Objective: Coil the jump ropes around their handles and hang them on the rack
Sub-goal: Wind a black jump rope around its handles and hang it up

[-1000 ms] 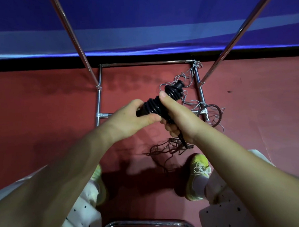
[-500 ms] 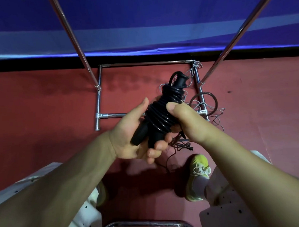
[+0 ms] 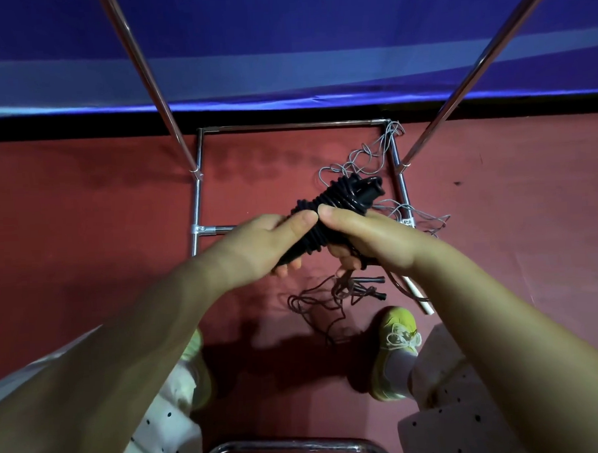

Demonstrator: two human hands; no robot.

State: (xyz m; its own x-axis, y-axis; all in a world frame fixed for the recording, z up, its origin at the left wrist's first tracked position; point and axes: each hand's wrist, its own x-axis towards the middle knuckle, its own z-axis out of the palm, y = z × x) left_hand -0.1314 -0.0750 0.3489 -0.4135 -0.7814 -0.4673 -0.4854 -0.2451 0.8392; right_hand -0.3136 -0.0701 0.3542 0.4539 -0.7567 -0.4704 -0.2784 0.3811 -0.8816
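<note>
- Red floor (image 3: 85,218), blue banner (image 3: 282,38) along the back; a chrome rack (image 3: 197,203) is seen from above, base frame on the floor, two uprights rising out of view.
- A black jump rope (image 3: 327,208), already coiled around its handles, is held in front of the body, above the rack base.
- The left hand (image 3: 257,248) is wrapped around the lower handle end; thumb laid on the coils.
- The right hand (image 3: 370,240) is closed on the middle of the bundle from the other side; the two thumbs nearly meet.
- Two more ropes are left loose on the floor: a grey rope (image 3: 370,154) tangled by the right side of the base, a brown rope (image 3: 328,300) with dark handles near the right shoe (image 3: 395,345).
- Handling, judged: bundle is light; the handles give a stiff core, the cord is springy and likely to unwind if released.
- Best held across the coils, so the wraps are pinned; the free end should be tucked before hanging.
- Risk: the outer loops at the far end look loose and may slip off.
</note>
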